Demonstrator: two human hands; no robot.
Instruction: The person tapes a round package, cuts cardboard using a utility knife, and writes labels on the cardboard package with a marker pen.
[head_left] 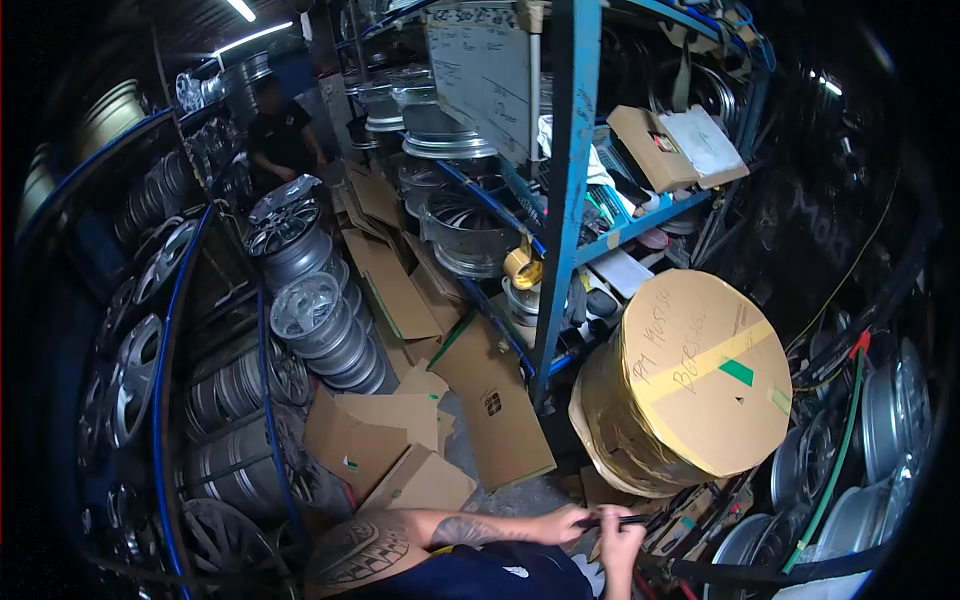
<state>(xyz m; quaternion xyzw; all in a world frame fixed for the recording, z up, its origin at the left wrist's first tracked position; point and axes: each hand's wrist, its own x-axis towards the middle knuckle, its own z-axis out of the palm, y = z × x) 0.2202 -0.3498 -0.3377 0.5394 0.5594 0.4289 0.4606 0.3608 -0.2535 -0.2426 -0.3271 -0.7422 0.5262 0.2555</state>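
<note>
Close to my body, a slim black marker [625, 520] lies across both hands. My left hand [562, 524], at the end of a tattooed arm, is closed on its left end. Fingers of my right hand [620, 545] wrap round its middle, right beside the left. Just beyond them stands a large round bundle [705, 375], wrapped in cardboard and clear film. Its flat top carries handwriting, a strip of yellow tape [710, 360] and a piece of green tape [736, 373]. Neither hand touches the bundle.
A blue shelf post [565, 200] rises left of the bundle. Flattened cardboard [495, 405] covers much of the floor. Stacked wheel rims [335, 330] stand along the left, more rims [780, 540] at the right. Another person [280, 135] stands at the far end of the aisle.
</note>
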